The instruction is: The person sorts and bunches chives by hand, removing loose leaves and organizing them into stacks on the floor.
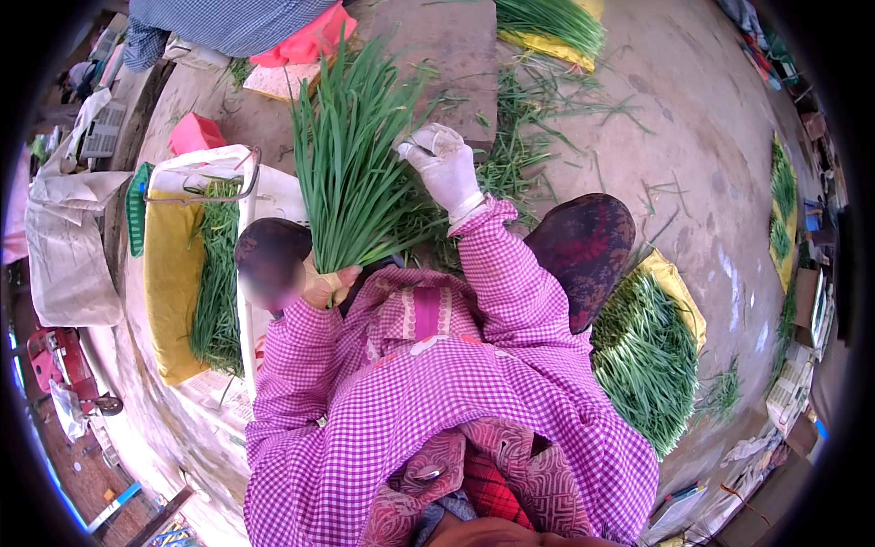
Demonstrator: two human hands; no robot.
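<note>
A large upright bunch of green chives (pixel 351 155) is gripped low at its base by my left hand (pixel 330 284), and the blades fan out toward the far side. My right hand (pixel 444 169), in a white glove, is raised just right of the bunch. Its fingers are curled toward the thumb, and a small dark sliver shows between them, too little to name. Loose chives (pixel 510 173) lie scattered on the ground beyond and below that hand. The left hand's fingers wrap the stems and are partly hidden by them.
At left stands a white crate (pixel 244 191) with a yellow sack (pixel 173 292) and chives. A chive heap (pixel 643 356) lies on yellow sheeting at right; another bundle (pixel 556 27) lies at the far side. A person in checked cloth (pixel 228 25) is beside a pink bag (pixel 310 38).
</note>
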